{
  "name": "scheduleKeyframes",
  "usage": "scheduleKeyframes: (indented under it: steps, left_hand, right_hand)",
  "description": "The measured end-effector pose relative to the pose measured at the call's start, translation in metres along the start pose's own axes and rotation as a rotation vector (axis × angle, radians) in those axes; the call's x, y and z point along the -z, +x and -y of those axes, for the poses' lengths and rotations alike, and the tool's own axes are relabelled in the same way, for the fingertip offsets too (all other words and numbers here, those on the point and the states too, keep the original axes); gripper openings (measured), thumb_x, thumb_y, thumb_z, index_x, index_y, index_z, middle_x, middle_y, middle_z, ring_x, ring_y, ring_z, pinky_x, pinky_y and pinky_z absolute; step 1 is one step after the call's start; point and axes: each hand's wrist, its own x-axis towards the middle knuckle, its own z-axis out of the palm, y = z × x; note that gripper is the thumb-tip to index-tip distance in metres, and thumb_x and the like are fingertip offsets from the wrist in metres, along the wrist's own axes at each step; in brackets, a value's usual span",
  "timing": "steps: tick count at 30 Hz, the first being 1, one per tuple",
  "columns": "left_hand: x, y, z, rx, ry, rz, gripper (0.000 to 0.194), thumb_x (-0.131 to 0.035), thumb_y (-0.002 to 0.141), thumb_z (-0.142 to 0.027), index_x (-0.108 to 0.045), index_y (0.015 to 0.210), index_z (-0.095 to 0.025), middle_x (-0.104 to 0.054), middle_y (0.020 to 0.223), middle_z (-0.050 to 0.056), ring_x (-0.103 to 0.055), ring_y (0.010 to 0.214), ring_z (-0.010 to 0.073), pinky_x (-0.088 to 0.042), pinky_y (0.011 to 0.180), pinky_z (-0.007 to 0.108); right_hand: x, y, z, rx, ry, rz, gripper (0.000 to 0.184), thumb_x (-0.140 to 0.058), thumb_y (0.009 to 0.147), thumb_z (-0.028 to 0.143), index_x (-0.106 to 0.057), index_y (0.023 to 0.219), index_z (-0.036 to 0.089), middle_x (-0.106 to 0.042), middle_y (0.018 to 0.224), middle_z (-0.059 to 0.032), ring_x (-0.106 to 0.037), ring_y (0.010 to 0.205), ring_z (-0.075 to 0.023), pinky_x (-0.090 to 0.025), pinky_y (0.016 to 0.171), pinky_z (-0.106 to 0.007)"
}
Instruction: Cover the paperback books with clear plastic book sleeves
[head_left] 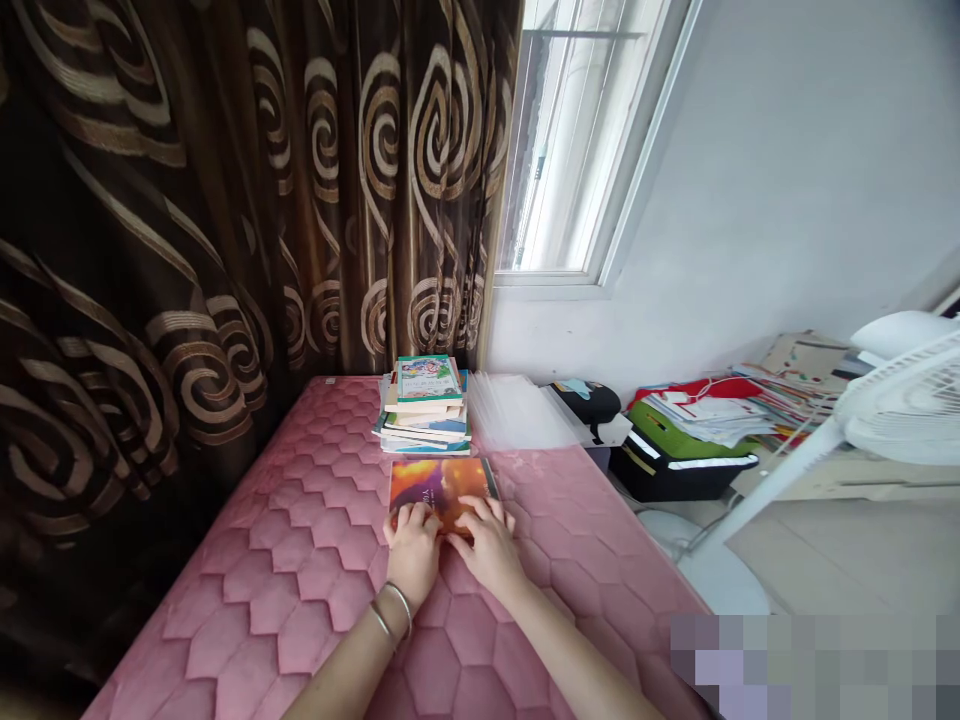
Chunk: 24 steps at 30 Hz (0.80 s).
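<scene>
- The left grip [412,548] lies palm-down with its fingers half curled over the near left part of an orange-and-purple book [435,482]; whether it pinches the cover or only presses on it, I cannot tell.
- The right grip [491,548] is spread a little wider, fingers reaching over the book's near right part and thumb pointing towards the left grip; its underside is hidden, so a firm hold cannot be made out.
- The book lies flat under and just beyond both grips, on a pink quilted mattress [315,560].
- Straight ahead of the grips, just past the book's far edge, stands a stack of books [427,430], its edges not quite aligned.
- Beyond the right grip, beside that stack, clear plastic sheets [521,415] lie fanned out.
- The step in hand seems to be handling this single book with both grips along its near side, perhaps steadying or smoothing it.
- From here, moving the book would call for fingertips under its edges and an even lift; working on its cover would call for one grip to hold it flat while the other is free.
</scene>
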Motion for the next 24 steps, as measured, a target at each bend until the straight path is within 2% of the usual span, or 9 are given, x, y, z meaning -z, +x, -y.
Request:
scheduleKeyframes:
  steps: [3, 7, 10, 14, 17, 20, 24]
  left_hand:
    - [0.004, -0.001, 0.016, 0.044, -0.017, 0.016, 0.011, -0.061, 0.083, -0.021, -0.069, 0.088, -0.027, -0.064, 0.105, 0.002, -0.048, 0.105, 0.0221, -0.027, 0.096, 0.045]
    - [0.022, -0.009, 0.053, 0.142, -0.007, 0.025, 0.014, -0.063, 0.081, -0.023, -0.072, 0.085, -0.032, -0.065, 0.106, 0.0, -0.047, 0.105, 0.0235, -0.026, 0.093, 0.046]
    - [0.029, -0.013, 0.066, 0.174, -0.011, 0.039, 0.02, -0.06, 0.083, -0.021, -0.073, 0.086, -0.035, -0.066, 0.105, 0.0, -0.048, 0.103, 0.0238, -0.028, 0.088, 0.044]
    - [0.026, -0.014, 0.063, 0.206, -0.024, 0.017, 0.022, -0.058, 0.082, -0.016, -0.074, 0.083, -0.032, -0.066, 0.104, 0.001, -0.049, 0.102, 0.0231, -0.029, 0.087, 0.042]
    - [0.026, -0.013, 0.057, 0.211, -0.009, 0.018, 0.023, -0.056, 0.083, -0.016, -0.073, 0.085, -0.032, -0.066, 0.104, 0.001, -0.051, 0.101, 0.0232, -0.031, 0.086, 0.041]
    - [0.03, -0.018, 0.049, 0.233, 0.036, 0.037, 0.026, -0.053, 0.083, -0.015, -0.071, 0.092, -0.031, -0.065, 0.106, 0.002, -0.051, 0.102, 0.0232, -0.031, 0.088, 0.042]
    - [0.034, -0.034, 0.034, 0.318, 0.185, 0.0, 0.027, -0.051, 0.085, -0.019, -0.066, 0.107, -0.025, -0.062, 0.109, 0.007, -0.053, 0.101, 0.0246, -0.033, 0.089, 0.044]
  right_hand:
    - [0.004, -0.001, -0.012, -0.011, -0.001, 0.011, 0.006, -0.065, 0.081, 0.034, -0.068, 0.083, 0.028, -0.059, 0.124, -0.0013, -0.044, 0.116, -0.025, -0.033, 0.092, -0.041]
    - [0.025, -0.008, -0.05, -0.1, -0.012, 0.042, 0.008, -0.063, 0.082, 0.034, -0.071, 0.083, 0.032, -0.058, 0.124, 0.0007, -0.044, 0.114, -0.0254, -0.035, 0.089, -0.041]
    - [0.04, -0.007, -0.066, -0.103, 0.004, 0.087, 0.012, -0.059, 0.084, 0.032, -0.072, 0.085, 0.035, -0.059, 0.124, 0.0016, -0.044, 0.115, -0.0252, -0.037, 0.087, -0.04]
    - [0.039, 0.018, -0.057, -0.015, -0.008, 0.127, 0.023, -0.051, 0.089, 0.038, -0.07, 0.079, 0.029, -0.059, 0.123, -0.0012, -0.047, 0.114, -0.0235, -0.034, 0.091, -0.041]
    - [0.023, 0.052, -0.043, 0.024, -0.042, 0.164, 0.023, -0.047, 0.092, 0.037, -0.067, 0.095, 0.026, -0.058, 0.123, -0.0042, -0.049, 0.114, -0.0216, -0.032, 0.094, -0.04]
    - [0.007, 0.084, -0.034, -0.003, -0.121, 0.258, 0.027, -0.046, 0.092, 0.037, -0.061, 0.108, 0.022, -0.057, 0.125, -0.0078, -0.047, 0.118, -0.0225, -0.031, 0.096, -0.04]
    - [-0.002, 0.111, -0.034, -0.072, -0.167, 0.316, 0.031, -0.044, 0.093, 0.039, -0.059, 0.11, 0.018, -0.061, 0.119, -0.0115, -0.051, 0.116, -0.0244, -0.033, 0.094, -0.04]
